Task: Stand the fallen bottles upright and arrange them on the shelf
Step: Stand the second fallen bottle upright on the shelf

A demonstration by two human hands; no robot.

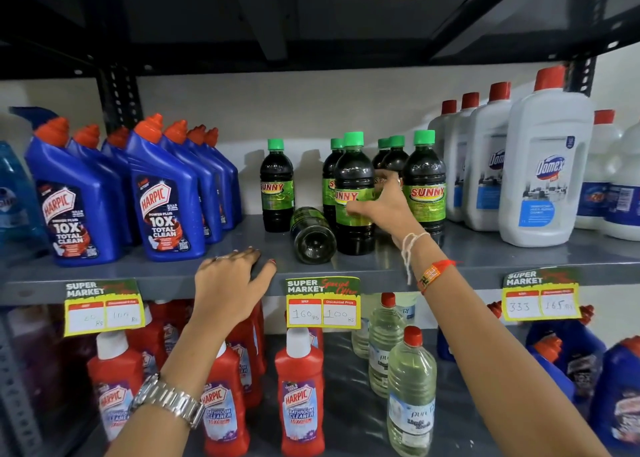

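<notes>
An upright Sunny bottle (354,193) is clasped at its label by the right hand (381,207) among the green-capped row, while the left hand (228,283), fingers spread, is braced on the shelf (138,276) edge, apparently for balance, beside one fallen bottle (311,234).

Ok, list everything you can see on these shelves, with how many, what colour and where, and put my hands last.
Fallen Sunny bottle: one, dark, lying base-forward, middle shelf centre.
Upright Sunny bottles: at least six, dark with green caps, middle shelf centre.
Blue Harpic bottles: several, orange-red caps, middle shelf left.
Domex bottles: several, white with red caps, middle shelf right.
Red Harpic bottles: several, white caps, lower shelf left.
Clear bottles: at least three, red caps, lower shelf centre.
Price tags: three, yellow-edged, on the middle shelf edge.
Left hand: resting on the shelf edge.
Right hand: gripping an upright Sunny bottle.
</notes>
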